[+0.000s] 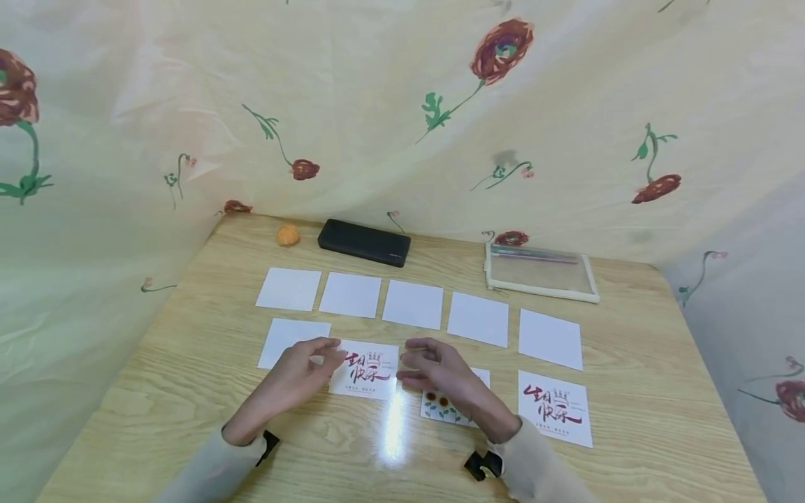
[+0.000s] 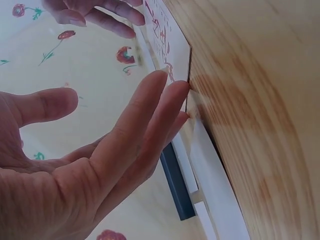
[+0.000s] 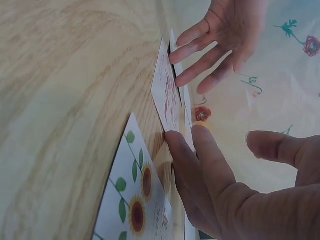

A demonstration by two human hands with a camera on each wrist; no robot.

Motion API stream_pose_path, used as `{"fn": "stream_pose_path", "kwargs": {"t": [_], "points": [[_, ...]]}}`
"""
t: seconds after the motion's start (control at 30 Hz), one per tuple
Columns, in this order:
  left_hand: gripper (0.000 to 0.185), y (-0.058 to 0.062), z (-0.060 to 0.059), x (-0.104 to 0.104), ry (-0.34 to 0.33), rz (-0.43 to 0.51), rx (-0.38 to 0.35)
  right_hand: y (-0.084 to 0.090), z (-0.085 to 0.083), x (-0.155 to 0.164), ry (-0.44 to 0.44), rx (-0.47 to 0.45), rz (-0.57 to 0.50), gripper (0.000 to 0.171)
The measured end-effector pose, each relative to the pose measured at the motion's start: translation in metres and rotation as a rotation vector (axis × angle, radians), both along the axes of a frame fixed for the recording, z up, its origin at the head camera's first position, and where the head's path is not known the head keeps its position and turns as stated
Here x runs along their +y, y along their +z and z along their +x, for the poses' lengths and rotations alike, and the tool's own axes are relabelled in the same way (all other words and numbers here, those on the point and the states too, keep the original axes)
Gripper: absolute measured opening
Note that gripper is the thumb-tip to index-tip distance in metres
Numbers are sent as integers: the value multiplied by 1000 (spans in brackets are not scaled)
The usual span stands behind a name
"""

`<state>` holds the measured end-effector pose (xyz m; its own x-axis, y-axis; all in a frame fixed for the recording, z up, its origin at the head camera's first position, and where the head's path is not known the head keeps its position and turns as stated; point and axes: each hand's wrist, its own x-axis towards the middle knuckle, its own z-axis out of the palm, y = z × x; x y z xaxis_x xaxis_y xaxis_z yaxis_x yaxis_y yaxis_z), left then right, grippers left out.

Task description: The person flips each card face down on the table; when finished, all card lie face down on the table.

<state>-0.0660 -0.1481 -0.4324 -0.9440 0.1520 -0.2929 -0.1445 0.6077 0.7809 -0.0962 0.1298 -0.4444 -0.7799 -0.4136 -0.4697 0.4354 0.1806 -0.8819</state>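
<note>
Left hand [image 1: 302,370] at the left edge of the square white card printed with red brush lettering [image 1: 367,369]. Fingers straight and relaxed; in the left wrist view the fingertips [image 2: 172,92] touch the card's corner, nothing gripped. Card lies flat, face up, on the pale wood-grain table [image 1: 189,391], in the near row, between the two hands.

Right hand [image 1: 440,374] at that card's right edge, fingers extended, thumb apart; fingertips [image 3: 182,145] meet the edge in the right wrist view. Holds nothing. Under its wrist, a white card with sunflower drawings [image 1: 446,409], face up.

Further right, a second red-lettered white card [image 1: 556,406]. Behind the hands, a row of five blank white square cards [image 1: 413,304]. At the back edge: small orange lump [image 1: 288,235], black rectangular case [image 1: 364,242], clear zip pouch [image 1: 541,272].
</note>
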Motion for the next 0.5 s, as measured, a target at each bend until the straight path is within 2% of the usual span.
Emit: {"fn": "stream_pose_path", "kwargs": {"t": [0.5], "points": [[46,-3,3,6,2,4,6,-1,2,2,-27,16,11,58]]}}
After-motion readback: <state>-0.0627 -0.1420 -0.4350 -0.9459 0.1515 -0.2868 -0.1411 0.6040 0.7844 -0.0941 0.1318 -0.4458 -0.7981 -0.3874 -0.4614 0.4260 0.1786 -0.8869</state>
